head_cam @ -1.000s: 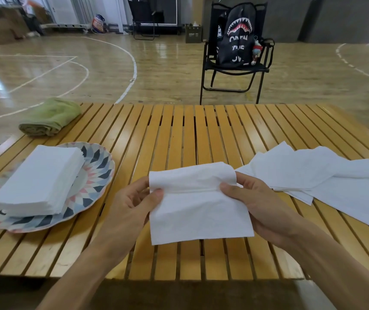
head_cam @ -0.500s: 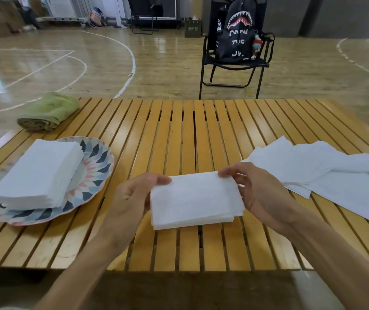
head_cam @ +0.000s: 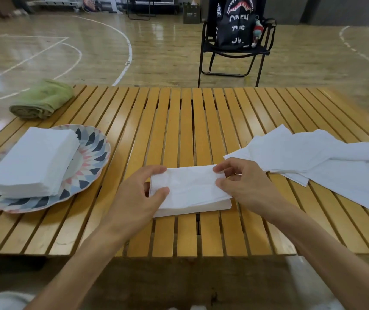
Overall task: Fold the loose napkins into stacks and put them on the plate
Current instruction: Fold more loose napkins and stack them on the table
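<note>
A folded white napkin stack (head_cam: 190,191) lies on the slatted wooden table (head_cam: 179,121) in front of me. My left hand (head_cam: 138,198) pinches its left end between thumb and fingers. My right hand (head_cam: 241,186) pinches the right end the same way. At the left, a patterned plate (head_cam: 89,162) carries a thick pile of folded napkins (head_cam: 33,162). Loose unfolded napkins (head_cam: 324,162) are spread over the table at the right, just beyond my right hand.
A rolled green towel (head_cam: 42,99) lies at the table's far left corner. Behind the table stands a black folding chair (head_cam: 232,52) with a black bag on it, on a gym floor.
The napkin was held up half open; it has been folded over and lowered onto the small stack on the table. Both hands have come down with it and still pinch its ends.
</note>
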